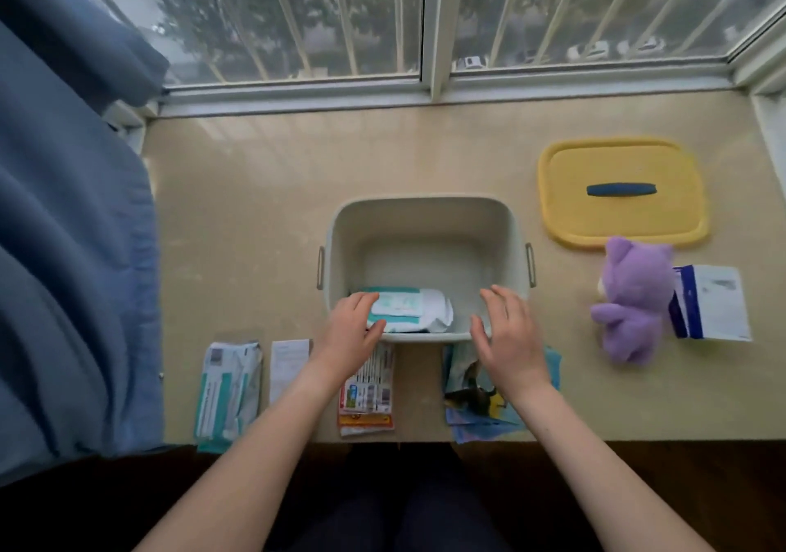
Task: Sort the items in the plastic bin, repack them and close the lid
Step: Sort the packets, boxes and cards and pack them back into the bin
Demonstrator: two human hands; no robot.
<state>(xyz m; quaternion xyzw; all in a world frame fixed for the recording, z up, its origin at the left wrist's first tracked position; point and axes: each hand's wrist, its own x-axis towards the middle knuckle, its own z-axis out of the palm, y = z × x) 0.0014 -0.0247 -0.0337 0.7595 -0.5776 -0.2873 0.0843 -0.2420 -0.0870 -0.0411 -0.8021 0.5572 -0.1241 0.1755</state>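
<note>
Two bare forearms (255,445) reach up from the bottom edge toward the plastic bin (425,220), which stands open on the beige worktop (255,211). The left hand (351,326) reaches over the bin's near rim. Its fingers curl over the left end of a teal-and-white wipes pack (412,311) and the thumb is on the near side, so the pack is clamped in its grip. The pack lies flat on the bin floor against the near wall. The right hand (508,334) hovers at the bin's near right corner with the fingers spread and relaxed, holding nothing. I cannot tell whether it touches the rim.

Just in front of the bin, partly under the left wrist, lies a colourful printed leaflet (368,394). Left of the leaflet is a white paper slip (289,364), and further left a teal-and-white packet (229,390). Also in front of the bin, under the right wrist, is a stack of blue picture sheets (472,398).

To the right of the bin lies a purple plush toy (633,305), with a white-and-blue pouch (710,305) beyond it. Behind the toy, to the bin's right rear, the yellow lid (621,160) rests flat with its dark blue handle (621,189) facing up.

Blue fabric (64,254) hangs far to the left of the bin, and a barred window (297,20) runs behind it.
</note>
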